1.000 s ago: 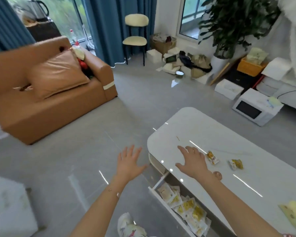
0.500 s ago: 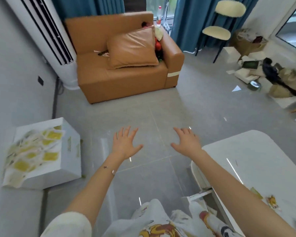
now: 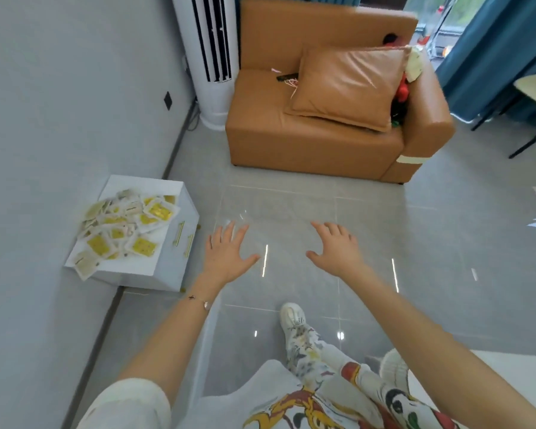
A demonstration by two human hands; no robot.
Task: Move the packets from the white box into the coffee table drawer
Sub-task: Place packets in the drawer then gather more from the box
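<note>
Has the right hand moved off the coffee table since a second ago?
Yes: the right hand has left the coffee table and hangs above floor tiles, nearer the white box.

Floor (image 3: 291,212): grey tile, glossy, threw back light streaks.
Wall (image 3: 59,119): smooth, matt grey paint.
White box (image 3: 174,267): smooth, flat white finish; handles (image 3: 179,236) looked like gold-toned metal.
Packets (image 3: 127,230): shiny white film with yellow centres, looked plastic, crinkled.
Sofa (image 3: 307,150): tan, leather-like, smooth, showed soft sheen.
Cushion (image 3: 347,85): same tan material, creased, shinier.
Curtain (image 3: 492,51): blue cloth, matt.
Tower air conditioner (image 3: 214,57): white plastic, smooth.
Trousers (image 3: 338,382): printed cloth, matt.
Bracelet (image 3: 198,300): thin metal chain.
</note>
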